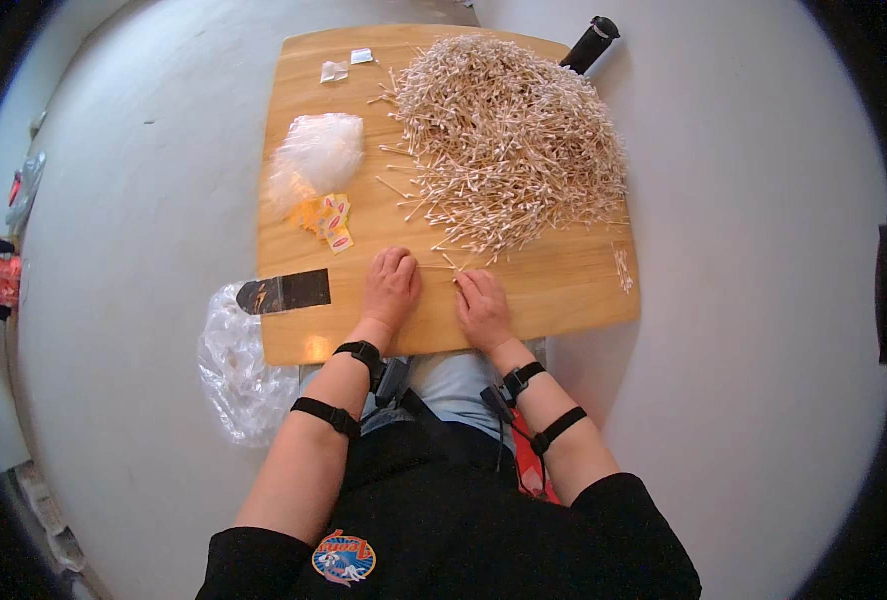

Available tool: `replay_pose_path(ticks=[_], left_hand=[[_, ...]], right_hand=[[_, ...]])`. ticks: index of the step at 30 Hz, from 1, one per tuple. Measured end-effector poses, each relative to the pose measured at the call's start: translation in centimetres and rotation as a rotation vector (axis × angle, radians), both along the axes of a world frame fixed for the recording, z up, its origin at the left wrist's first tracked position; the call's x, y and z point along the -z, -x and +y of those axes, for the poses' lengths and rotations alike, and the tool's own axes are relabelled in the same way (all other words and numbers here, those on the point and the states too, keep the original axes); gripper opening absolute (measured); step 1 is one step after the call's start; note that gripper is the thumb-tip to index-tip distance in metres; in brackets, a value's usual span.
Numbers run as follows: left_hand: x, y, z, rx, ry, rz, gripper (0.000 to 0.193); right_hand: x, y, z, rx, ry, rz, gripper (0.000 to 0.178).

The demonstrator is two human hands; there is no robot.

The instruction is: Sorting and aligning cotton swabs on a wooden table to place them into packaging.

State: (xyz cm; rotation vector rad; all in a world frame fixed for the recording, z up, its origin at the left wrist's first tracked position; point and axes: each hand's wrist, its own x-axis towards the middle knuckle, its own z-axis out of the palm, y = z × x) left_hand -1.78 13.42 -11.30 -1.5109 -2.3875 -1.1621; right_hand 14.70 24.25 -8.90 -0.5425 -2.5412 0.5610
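Yellow red-marked labels [338,224] left of swabs [514,145]

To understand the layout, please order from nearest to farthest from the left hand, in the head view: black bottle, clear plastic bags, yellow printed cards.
1. Yellow printed cards, ahead-left of the left hand.
2. Clear plastic bags, beyond the cards.
3. Black bottle, far right.

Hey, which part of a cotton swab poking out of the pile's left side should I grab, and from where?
Probably the bare middle of the stick, coming from the left with your left hand. The stray cotton swabs there jut out over bare tabletop, clear of the tangled pile, so the thin shaft looks easiest to pinch.
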Motion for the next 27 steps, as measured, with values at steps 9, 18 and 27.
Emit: replay_pose_path(ticks=[9,18,27], left_hand=[[0.3,-0.3,-4.5,-0.102,0.013,-0.049,0.009],[-0.2,0.3,-5.0,-0.02,0.084,-0.02,0.013],[-0.7,0.3,-4.1,0.049,0.02,0.04,0.012]], right_hand=[[1.4,3.6,0.0,-0.066,0.127,0.169,0.038],[1.0,1.9,0.4,0.044,0.03,0.072,0.031],[-1.3,6.7,-0.9,0.13,-0.048,-0.075,0.021]])
